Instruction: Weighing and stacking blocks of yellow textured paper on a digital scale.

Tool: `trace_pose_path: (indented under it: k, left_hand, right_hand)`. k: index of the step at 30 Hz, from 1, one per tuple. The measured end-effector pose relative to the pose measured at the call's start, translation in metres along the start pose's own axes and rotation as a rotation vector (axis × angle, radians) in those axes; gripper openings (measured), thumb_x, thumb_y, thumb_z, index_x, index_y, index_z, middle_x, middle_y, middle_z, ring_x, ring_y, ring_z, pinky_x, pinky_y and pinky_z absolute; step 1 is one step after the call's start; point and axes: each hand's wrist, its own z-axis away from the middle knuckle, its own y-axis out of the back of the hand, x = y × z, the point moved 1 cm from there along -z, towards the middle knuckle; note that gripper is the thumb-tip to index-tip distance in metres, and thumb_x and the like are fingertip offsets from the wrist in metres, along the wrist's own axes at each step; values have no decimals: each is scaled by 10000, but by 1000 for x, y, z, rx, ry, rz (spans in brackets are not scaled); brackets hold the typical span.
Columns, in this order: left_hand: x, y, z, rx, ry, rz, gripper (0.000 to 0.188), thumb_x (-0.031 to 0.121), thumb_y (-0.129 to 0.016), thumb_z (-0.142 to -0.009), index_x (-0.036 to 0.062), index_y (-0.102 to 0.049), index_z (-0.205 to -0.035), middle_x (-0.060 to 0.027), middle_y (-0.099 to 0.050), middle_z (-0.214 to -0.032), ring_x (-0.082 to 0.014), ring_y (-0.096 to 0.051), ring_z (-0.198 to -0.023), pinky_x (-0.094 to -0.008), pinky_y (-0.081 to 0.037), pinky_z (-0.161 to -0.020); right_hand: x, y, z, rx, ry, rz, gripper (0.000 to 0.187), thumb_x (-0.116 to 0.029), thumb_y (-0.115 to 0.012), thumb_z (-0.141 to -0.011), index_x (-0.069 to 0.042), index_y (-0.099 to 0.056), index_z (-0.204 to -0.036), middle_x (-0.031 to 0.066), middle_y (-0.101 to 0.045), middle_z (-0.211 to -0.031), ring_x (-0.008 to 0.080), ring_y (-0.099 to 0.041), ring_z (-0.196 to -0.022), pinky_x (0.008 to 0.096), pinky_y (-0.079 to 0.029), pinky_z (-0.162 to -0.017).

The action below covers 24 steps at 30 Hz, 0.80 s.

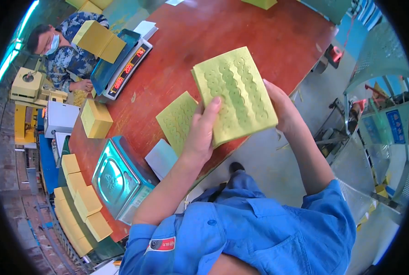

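A thick stack of yellow punched paper [242, 98] is held up above the edge of a red table. Rows of scalloped, coin-like cut marks run along its top sheet. My left hand [201, 130] grips its near left side, with the thumb lying on the top sheet. Along the right edge, my right hand [281, 107] is closed on the same stack, its fingers partly hidden. Behind my left wrist, a second stack of yellow punched paper [174, 117] lies on the red table [168, 59], partly covered by my hand.
Near my left forearm stands a scale with a shiny metal pan [115, 176]. Yellow paper blocks [87, 201] line the left edge. A masked person [71, 50] sits across by a digital scale [122, 68] bearing a yellow block [99, 41]. Metal equipment [351, 151] stands right.
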Motion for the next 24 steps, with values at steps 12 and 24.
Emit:
trace_pose_path:
  k: [12, 24]
  left_hand:
    - [18, 21, 48, 113, -910, -1019, 651, 86, -645, -827, 24, -387, -1421, -239, -360, -1477, -362, -334, -1396, -426, -307, -1130]
    - [-23, 107, 38, 542, -476, -1034, 922, 253, -722, -805, -13, -160, -1486, -370, -123, -1496, -509, -181, -1398, -495, -230, -1153]
  right_hand:
    - [-21, 43, -47, -45, 197, 782, 400, -259, -488, -994, 25, -556, -1267, 101, -652, -1147, 170, -656, -980, 305, -528, -837]
    - [-9, 53, -36, 71, 296, 849, 476, -281, -409, -1026, 25, -446, -1389, 136, -499, -1376, 203, -500, -1235, 332, -389, -1035]
